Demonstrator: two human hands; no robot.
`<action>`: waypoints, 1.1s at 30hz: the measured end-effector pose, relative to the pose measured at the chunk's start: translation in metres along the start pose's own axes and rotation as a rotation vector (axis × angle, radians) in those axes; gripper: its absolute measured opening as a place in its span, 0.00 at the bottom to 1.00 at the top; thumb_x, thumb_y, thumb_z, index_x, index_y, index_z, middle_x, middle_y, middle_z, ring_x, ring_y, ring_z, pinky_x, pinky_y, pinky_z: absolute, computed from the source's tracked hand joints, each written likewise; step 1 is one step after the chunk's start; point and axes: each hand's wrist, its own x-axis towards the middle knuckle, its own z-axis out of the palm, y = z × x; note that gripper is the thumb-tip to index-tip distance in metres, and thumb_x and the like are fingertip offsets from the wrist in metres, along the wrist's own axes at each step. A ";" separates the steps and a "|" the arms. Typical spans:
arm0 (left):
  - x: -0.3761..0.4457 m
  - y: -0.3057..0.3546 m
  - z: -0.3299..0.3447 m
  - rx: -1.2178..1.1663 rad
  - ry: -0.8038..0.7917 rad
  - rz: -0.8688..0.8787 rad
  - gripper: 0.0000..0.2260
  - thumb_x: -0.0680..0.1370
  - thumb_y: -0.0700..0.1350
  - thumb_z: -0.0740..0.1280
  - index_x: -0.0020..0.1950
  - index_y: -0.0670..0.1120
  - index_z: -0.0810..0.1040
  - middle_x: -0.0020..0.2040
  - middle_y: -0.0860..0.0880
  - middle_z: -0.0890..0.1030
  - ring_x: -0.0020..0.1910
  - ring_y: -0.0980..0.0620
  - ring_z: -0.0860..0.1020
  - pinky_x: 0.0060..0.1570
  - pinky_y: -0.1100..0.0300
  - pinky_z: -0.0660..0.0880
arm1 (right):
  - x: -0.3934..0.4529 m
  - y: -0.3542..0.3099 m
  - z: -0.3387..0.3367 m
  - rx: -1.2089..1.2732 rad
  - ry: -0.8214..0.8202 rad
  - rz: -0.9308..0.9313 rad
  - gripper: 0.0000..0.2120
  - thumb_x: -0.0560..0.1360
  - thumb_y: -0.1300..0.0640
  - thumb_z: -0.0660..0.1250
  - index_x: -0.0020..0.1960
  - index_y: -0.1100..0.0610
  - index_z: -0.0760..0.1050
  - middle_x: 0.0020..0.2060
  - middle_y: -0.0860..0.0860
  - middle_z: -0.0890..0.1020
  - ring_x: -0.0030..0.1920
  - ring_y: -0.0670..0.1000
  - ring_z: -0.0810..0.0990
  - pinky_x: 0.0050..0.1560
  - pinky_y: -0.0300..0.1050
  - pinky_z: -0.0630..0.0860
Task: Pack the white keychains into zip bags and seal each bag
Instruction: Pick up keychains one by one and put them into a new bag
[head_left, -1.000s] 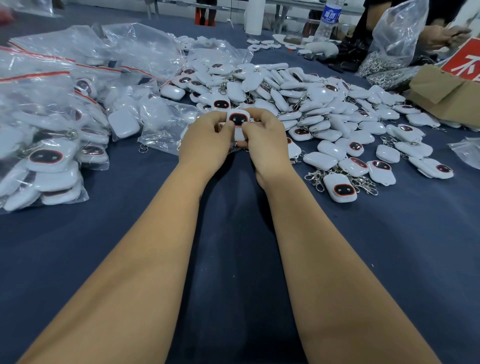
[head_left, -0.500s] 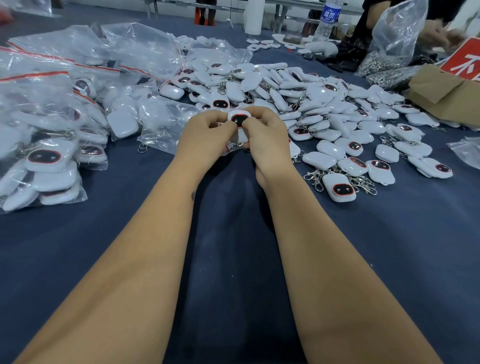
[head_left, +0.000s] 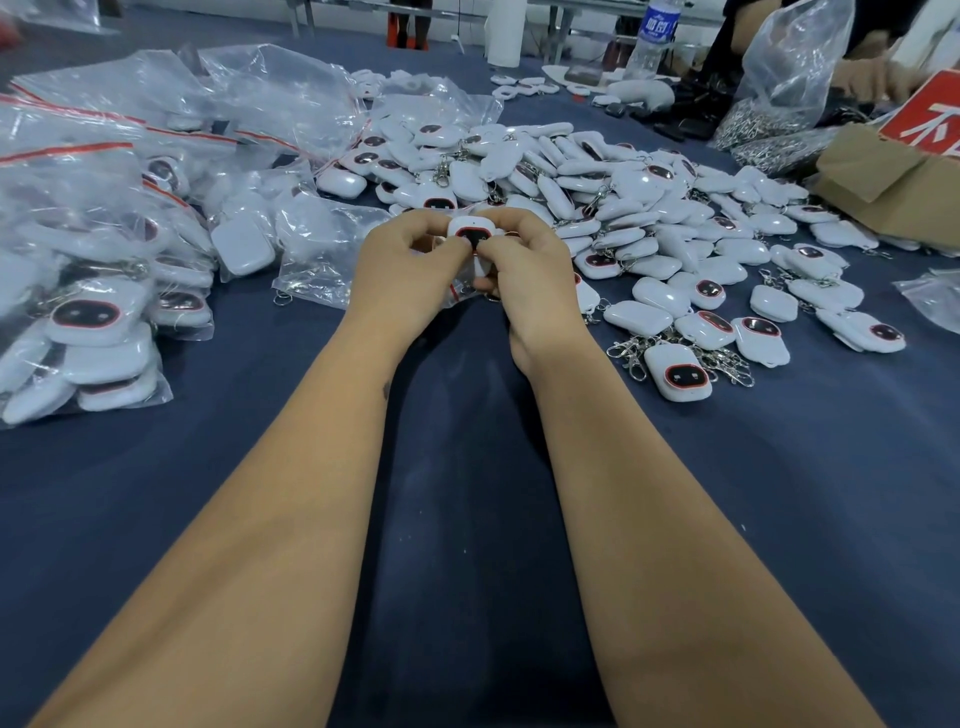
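Observation:
My left hand (head_left: 402, 270) and my right hand (head_left: 530, 275) meet above the blue table, thumbs together. Between them they pinch a small clear zip bag (head_left: 462, 288) with a red seal strip, and a white keychain (head_left: 470, 231) with a black, red-rimmed face sits inside it at the top. The lower part of the bag is hidden by my hands. A large heap of loose white keychains (head_left: 613, 197) spreads behind and to the right of my hands.
Filled zip bags (head_left: 93, 291) pile up on the left. One loose keychain (head_left: 678, 371) with metal clips lies near right. A cardboard box (head_left: 883, 182), a bag of metal clips (head_left: 779, 104), a water bottle (head_left: 654, 36) and another person's hand (head_left: 872, 78) are at the far right.
My thumbs have come closer together over the keychain's face, and the bag with the keychain sits slightly lower between my fingers. The arms have hardly moved.

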 end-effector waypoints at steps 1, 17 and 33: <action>0.000 0.000 0.000 0.018 0.004 0.013 0.06 0.77 0.43 0.67 0.48 0.51 0.83 0.38 0.58 0.78 0.32 0.68 0.73 0.32 0.77 0.67 | 0.000 0.001 0.000 -0.018 0.003 0.003 0.12 0.74 0.70 0.61 0.45 0.55 0.77 0.38 0.51 0.81 0.34 0.45 0.77 0.33 0.34 0.73; 0.000 0.003 0.000 -0.018 0.071 -0.010 0.13 0.75 0.39 0.64 0.57 0.53 0.77 0.40 0.52 0.80 0.34 0.56 0.76 0.38 0.63 0.73 | 0.000 0.003 0.004 -0.094 0.093 -0.003 0.05 0.75 0.64 0.67 0.47 0.54 0.75 0.39 0.51 0.79 0.40 0.50 0.79 0.49 0.51 0.80; 0.000 0.007 -0.006 0.054 0.264 0.058 0.05 0.77 0.44 0.66 0.46 0.51 0.82 0.44 0.54 0.82 0.41 0.60 0.76 0.44 0.68 0.72 | 0.002 0.008 0.003 -0.592 0.072 -0.222 0.07 0.75 0.56 0.68 0.48 0.51 0.85 0.52 0.51 0.83 0.60 0.52 0.77 0.62 0.48 0.73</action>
